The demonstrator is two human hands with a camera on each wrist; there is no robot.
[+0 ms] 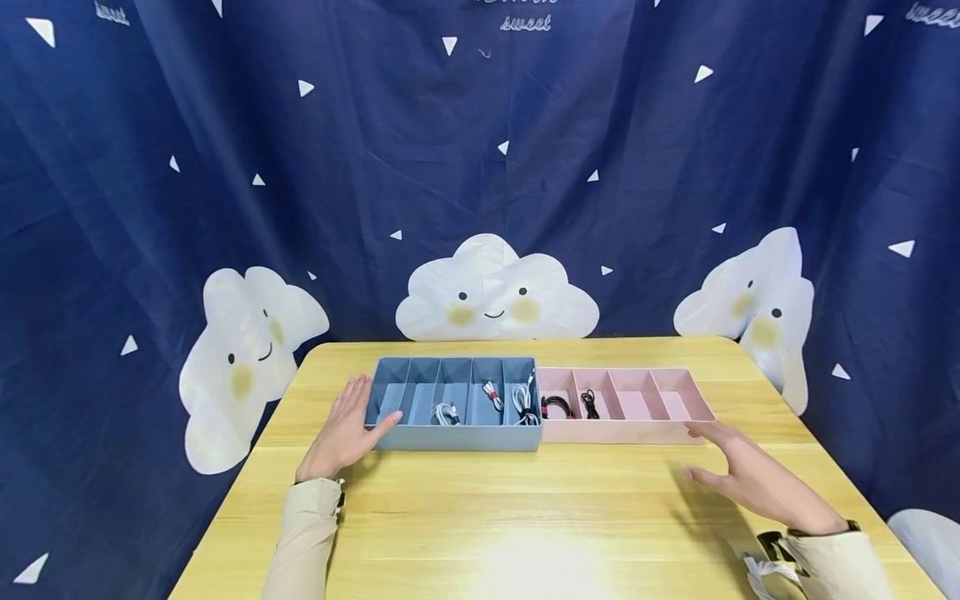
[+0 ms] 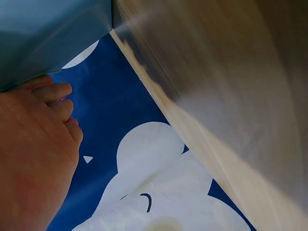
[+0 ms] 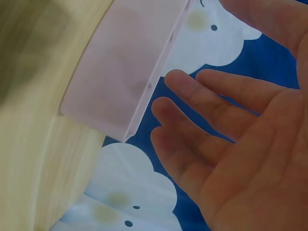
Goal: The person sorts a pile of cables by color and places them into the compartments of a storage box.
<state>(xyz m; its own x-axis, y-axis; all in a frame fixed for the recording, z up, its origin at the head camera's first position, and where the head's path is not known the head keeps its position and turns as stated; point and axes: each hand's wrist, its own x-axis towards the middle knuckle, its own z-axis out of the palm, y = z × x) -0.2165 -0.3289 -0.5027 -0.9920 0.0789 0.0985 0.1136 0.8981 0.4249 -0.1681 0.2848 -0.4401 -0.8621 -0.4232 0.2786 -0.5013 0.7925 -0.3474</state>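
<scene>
At the left end of the blue divided box (image 1: 457, 438) is my left hand (image 1: 343, 429), fingers extended along its side and thumb over the front edge. In the left wrist view the fingers (image 2: 60, 91) lie against the box's wall. My right hand (image 1: 761, 475) hovers by the front right corner of the pink divided box (image 1: 622, 432), fingers spread and loosely bent, holding nothing. Coiled white cables (image 1: 446, 414) lie in three right-hand compartments of the blue box. A black cable with red ends (image 1: 557, 407) and another black cable (image 1: 590, 405) lie in the pink box's left compartments.
The two boxes stand end to end near the back of the wooden table (image 1: 480, 508). A dark blue curtain (image 1: 420, 167) with white clouds surrounds the table's back and sides. A white strip (image 1: 768, 571) hangs near the right wrist.
</scene>
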